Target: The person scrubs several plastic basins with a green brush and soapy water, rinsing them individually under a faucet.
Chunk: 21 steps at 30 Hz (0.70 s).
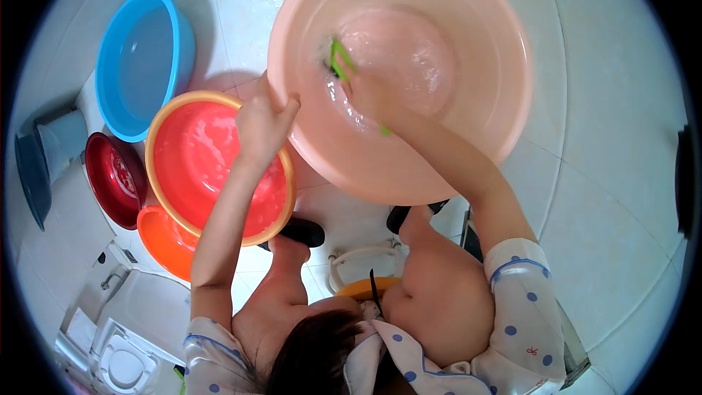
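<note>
A large pale pink basin takes up the top middle, its inside wet and glinting. My left hand is closed over the basin's near left rim. Inside, my right hand grips a bright green scrubbing brush with dark bristles. The bristles are at the left inner wall, low near the bottom. A bit of the green handle shows below the hand; the palm hides the rest. Motion slightly blurs the right fingers.
Left of the big basin are a red basin with an orange rim, a blue basin, a dark red basin and an orange basin. A white toilet stands at lower left. My feet in dark slippers flank the near side.
</note>
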Tool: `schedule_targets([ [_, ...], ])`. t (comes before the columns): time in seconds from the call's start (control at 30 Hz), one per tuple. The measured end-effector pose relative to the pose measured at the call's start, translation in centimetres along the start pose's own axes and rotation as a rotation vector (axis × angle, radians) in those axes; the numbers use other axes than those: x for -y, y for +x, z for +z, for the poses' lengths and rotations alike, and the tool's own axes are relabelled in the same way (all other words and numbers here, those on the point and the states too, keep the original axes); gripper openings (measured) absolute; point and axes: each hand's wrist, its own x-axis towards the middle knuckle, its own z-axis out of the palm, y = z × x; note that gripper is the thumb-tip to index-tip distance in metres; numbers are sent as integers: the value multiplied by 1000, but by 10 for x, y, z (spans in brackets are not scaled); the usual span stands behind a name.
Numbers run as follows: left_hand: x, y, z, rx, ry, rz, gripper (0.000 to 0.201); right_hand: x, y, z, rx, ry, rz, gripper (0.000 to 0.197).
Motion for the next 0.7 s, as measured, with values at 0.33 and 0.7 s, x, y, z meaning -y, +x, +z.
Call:
schedule_targets([
  [0.33, -16, 15, -26, 225, -4, -82, 42, -44, -85, -68, 875, -232, 215, 59],
  [0.7, 36, 32, -11, 357, -599, -212, 56, 34, -6, 4, -247, 632, -85, 54],
])
